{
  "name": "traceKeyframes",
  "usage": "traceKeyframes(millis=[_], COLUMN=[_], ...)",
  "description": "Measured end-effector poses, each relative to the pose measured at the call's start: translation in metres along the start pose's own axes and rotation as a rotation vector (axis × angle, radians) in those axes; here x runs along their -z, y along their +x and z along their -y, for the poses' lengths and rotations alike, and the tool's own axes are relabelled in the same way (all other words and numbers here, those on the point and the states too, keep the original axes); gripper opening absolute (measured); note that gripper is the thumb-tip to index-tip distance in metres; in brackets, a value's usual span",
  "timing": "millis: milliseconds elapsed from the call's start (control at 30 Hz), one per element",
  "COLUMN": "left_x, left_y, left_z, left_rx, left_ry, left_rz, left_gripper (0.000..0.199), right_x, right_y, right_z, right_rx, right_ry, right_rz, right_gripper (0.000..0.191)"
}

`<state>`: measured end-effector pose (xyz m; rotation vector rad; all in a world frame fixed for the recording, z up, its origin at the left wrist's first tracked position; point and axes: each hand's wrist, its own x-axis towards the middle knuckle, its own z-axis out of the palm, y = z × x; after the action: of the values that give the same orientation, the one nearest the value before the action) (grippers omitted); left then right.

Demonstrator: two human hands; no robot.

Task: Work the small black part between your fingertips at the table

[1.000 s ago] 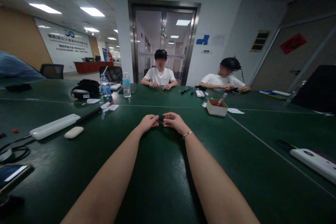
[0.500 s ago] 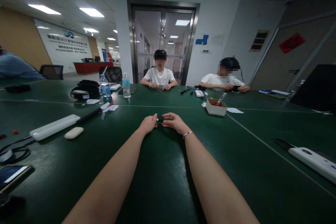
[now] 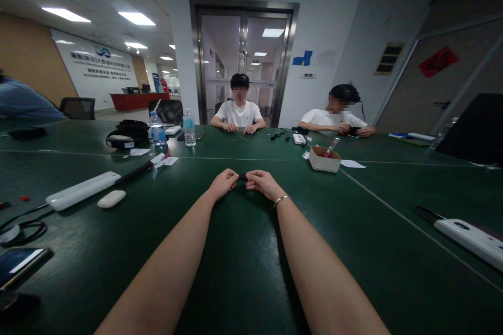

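Over the green table, my left hand [image 3: 223, 184] and my right hand [image 3: 264, 184] almost meet. Between their fingertips shows a small black object [image 3: 242, 177], too small and too covered to name. The right thumb and fingers pinch it from the right. From the other side the left fingers are closed around its left end, which they hide. A thin bracelet [image 3: 281, 200] circles the right wrist.
A cardboard box [image 3: 324, 163] stands beyond my right hand. To the left lie a white oval case [image 3: 111, 199], a long white device [image 3: 83, 191] and a phone [image 3: 23, 264]. Water bottles [image 3: 189, 128] stand farther back. Two people sit opposite; a white power strip [image 3: 471, 241] lies right.
The shiny metal part that showed beside the left fingers is now hidden. The fingers of both hands have shifted slightly and the right ones have curled in more. The forearms stay put.
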<state>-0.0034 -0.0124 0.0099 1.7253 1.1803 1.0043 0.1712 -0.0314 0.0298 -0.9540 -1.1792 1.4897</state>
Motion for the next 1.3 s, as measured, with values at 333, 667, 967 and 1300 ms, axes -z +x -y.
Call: traceKeyframes(millis=[333, 667, 967, 1300], left_x=[0.001, 0.003, 0.001, 0.002], left_y=[-0.002, -0.003, -0.003, -0.004], left_z=[-0.009, -0.01, -0.01, -0.01], left_rx=[0.036, 0.003, -0.021, -0.022], left_ry=[-0.116, -0.076, -0.078, -0.102], left_rz=[-0.029, -0.035, -0.056, -0.049], left_gripper=[0.022, 0.023, 0.022, 0.022], right_x=[0.003, 0.004, 0.005, 0.003], right_y=[0.001, 0.002, 0.004, 0.004], right_z=[-0.001, -0.003, -0.005, -0.003], right_rx=[0.002, 0.008, 0.005, -0.008], right_ry=[0.014, 0.028, 0.036, 0.017], right_rz=[0.034, 0.053, 0.042, 0.023], right_gripper=[0.007, 0.01, 0.01, 0.006])
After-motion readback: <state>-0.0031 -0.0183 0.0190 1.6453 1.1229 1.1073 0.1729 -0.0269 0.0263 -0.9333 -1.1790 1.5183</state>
